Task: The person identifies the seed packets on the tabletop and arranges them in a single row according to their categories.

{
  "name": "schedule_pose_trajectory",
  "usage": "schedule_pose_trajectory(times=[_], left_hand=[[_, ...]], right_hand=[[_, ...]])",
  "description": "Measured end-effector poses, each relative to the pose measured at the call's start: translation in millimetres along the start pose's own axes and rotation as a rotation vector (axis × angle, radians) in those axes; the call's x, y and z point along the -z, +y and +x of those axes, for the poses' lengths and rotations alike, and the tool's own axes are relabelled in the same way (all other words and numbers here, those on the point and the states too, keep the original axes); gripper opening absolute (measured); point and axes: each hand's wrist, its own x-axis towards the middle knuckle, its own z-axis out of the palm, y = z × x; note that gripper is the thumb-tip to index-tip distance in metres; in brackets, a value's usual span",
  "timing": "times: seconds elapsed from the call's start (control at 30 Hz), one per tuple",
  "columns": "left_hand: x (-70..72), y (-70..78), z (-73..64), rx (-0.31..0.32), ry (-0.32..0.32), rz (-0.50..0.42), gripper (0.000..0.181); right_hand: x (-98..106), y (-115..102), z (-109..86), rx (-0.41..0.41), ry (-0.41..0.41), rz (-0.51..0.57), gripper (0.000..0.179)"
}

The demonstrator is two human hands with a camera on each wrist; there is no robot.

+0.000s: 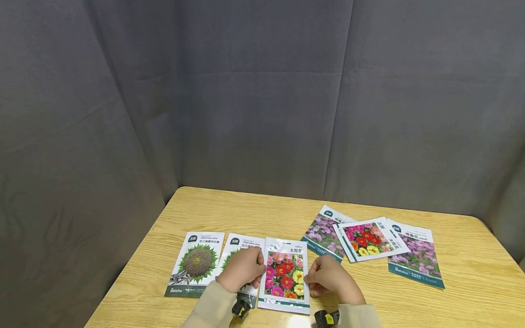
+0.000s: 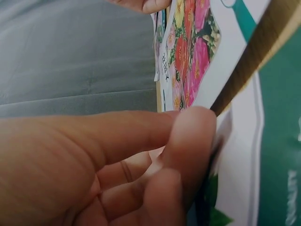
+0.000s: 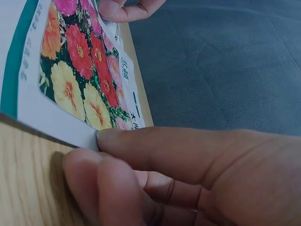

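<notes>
A seed packet (image 1: pixel 284 278) printed with red, pink and yellow flowers lies near the table's front, between my two hands. My left hand (image 1: pixel 243 269) pinches its left edge between thumb and curled fingers; the left wrist view shows that thumb (image 2: pixel 193 127) at the white border. On the other side, my right hand (image 1: pixel 331 279) pinches the right edge, its thumb (image 3: pixel 122 141) on top of the border. Under my left hand is a sunflower seed packet (image 1: pixel 242 243), partly hidden by the hand and the flower packet. Another sunflower seed packet (image 1: pixel 198 262) lies left of it.
To the right, a second red-and-yellow flower packet (image 1: pixel 371 239) overlaps two purple flower packets, one on its left (image 1: pixel 326 234) and one on its right (image 1: pixel 414 255). They lie on a wooden table (image 1: pixel 246 209), with a grey curtain (image 1: pixel 262 114) behind.
</notes>
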Motion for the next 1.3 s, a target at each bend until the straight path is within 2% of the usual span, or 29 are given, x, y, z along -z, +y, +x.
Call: schedule_pose_trajectory(times=[0.4,0.63,0.83,0.97,1.13,1.3], left_hand=[[0.7,1.2,-0.7,-0.004,0.005,0.024,0.021],[2.2,3.5,-0.7,-0.022,0.043,0.062,0.018],[3.4,5.2,1.1,-0.037,0.101,0.098,0.012],[4.0,4.8,2.0,-0.062,0.115,0.076,0.007],[1.2,6.5,4.2,-0.093,0.117,0.043,0.006],[-4.1,16.0,11.6,-0.148,0.112,-0.030,0.006]], right_hand=[[0,-2,-0.5,-0.019,0.003,-0.009,0.017],[1,-4,-2.2,-0.048,0.003,-0.012,0.018],[5,-8,-4.0,-0.041,-0.004,-0.020,0.016],[10,-10,-1.8,-0.027,0.013,-0.032,0.017],[13,-10,-1.6,-0.009,0.050,0.003,0.015],[18,-9,-1.0,0.031,0.118,0.049,0.012]])
